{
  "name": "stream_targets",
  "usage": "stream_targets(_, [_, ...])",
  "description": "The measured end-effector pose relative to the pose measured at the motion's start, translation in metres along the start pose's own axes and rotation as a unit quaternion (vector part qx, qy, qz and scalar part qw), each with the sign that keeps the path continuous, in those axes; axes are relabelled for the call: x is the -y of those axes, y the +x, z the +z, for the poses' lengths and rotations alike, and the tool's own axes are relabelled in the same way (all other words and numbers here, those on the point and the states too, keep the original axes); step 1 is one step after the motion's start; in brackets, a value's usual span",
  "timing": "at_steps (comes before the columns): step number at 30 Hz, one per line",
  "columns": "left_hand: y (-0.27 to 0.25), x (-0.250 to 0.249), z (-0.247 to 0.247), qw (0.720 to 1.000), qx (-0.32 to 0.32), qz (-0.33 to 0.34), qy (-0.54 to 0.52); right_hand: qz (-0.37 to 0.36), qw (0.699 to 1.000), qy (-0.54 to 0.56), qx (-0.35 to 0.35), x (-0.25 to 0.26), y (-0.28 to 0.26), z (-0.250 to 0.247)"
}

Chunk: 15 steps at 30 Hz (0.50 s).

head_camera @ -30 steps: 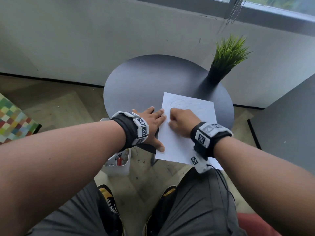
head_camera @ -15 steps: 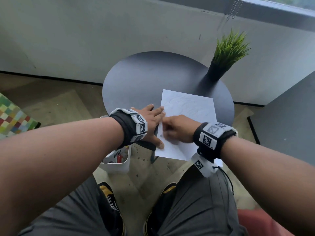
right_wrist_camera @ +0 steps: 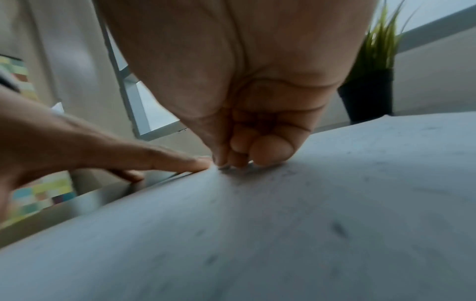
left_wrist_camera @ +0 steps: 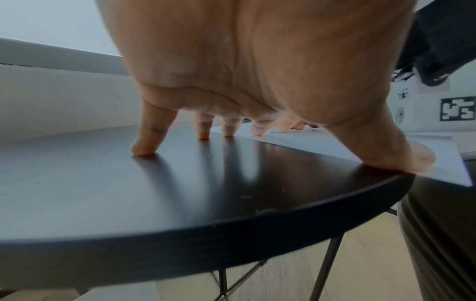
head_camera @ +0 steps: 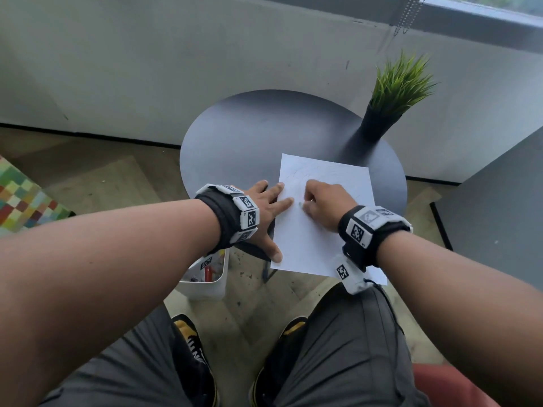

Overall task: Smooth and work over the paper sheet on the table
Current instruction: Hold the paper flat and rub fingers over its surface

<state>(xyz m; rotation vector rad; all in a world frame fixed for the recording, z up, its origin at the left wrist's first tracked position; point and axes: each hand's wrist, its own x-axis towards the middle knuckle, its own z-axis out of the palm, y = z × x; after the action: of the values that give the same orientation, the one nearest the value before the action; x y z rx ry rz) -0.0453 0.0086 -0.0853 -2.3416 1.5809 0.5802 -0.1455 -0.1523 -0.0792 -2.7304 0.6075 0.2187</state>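
Nearest you are your grey trousers (head_camera: 346, 356) and the black and yellow shoes (head_camera: 191, 345), then a white bin (head_camera: 211, 277) on the floor under the tabletop's near left edge. It has a square black-and-white code sticker on it, no readable text. Same story on your wristbands (head_camera: 244, 212): only square coded markers, no brand or words I can make out.

The paper sheet (head_camera: 308, 242) is white and lies flat on the near right part of the round black table (head_camera: 249, 136), with its near edge hanging out past the tabletop's rim. It's got faint grey pencil-like lines and smudges, densest toward the far end, none legible as writing.

Your left hand (head_camera: 264, 207) is spread with straight fingers. The thumb pins the sheet's left edge near the rim, two fingertips (left_wrist_camera: 257, 130) sit on the paper, and the others touch bare tabletop.

Your right hand (head_camera: 323, 204) is curled tight, fingertips (right_wrist_camera: 270, 150) bunched down onto the middle of the sheet, just beside your left index finger. There's a tiny pale speck at the fingertips, but I can't tell if you're pinching something or not.

At the far right edge stands a grassy green plant in a black pot (head_camera: 379, 124).
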Motion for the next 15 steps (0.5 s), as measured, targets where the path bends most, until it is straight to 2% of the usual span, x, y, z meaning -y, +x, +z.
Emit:
stream_targets(2, [-0.001, -0.001, -0.002, 1.0, 0.005, 0.004, -0.005, -0.072, 0.997, -0.01, 0.016, 0.012, -0.013, 0.008])
stream_targets(4, [-0.001, -0.001, -0.003, 1.0, 0.013, 0.002, -0.004, -0.178, 0.98, -0.017, 0.082, 0.025, -0.03, 0.012])
stream_targets(5, [0.0, -0.001, -0.002, 1.0, 0.015, 0.001, 0.0, -0.203, 0.971, -0.028, 0.12, 0.028, -0.035, 0.009])
stream_targets(7, [0.002, -0.001, -0.001, 1.0, 0.009, -0.001, 0.002, -0.192, 0.971, -0.042, 0.135, 0.021, -0.029, 0.004])
stream_targets(10, [0.01, 0.0, 0.003, 1.0, -0.001, -0.005, 0.006, -0.031, 0.999, 0.001, 0.045, -0.001, -0.006, 0.002])
stream_targets(11, [0.013, 0.001, 0.003, 1.0, 0.003, -0.007, 0.007, -0.008, 1.0, 0.003, 0.017, -0.005, -0.004, 0.002])
stream_targets(13, [0.019, 0.003, 0.003, 1.0, 0.012, -0.011, 0.008, -0.05, 0.999, -0.018, 0.013, -0.001, -0.013, 0.006])
stream_targets(15, [0.022, 0.004, 0.004, 1.0, 0.016, -0.009, 0.012, -0.15, 0.987, -0.024, 0.059, 0.013, -0.034, 0.012])
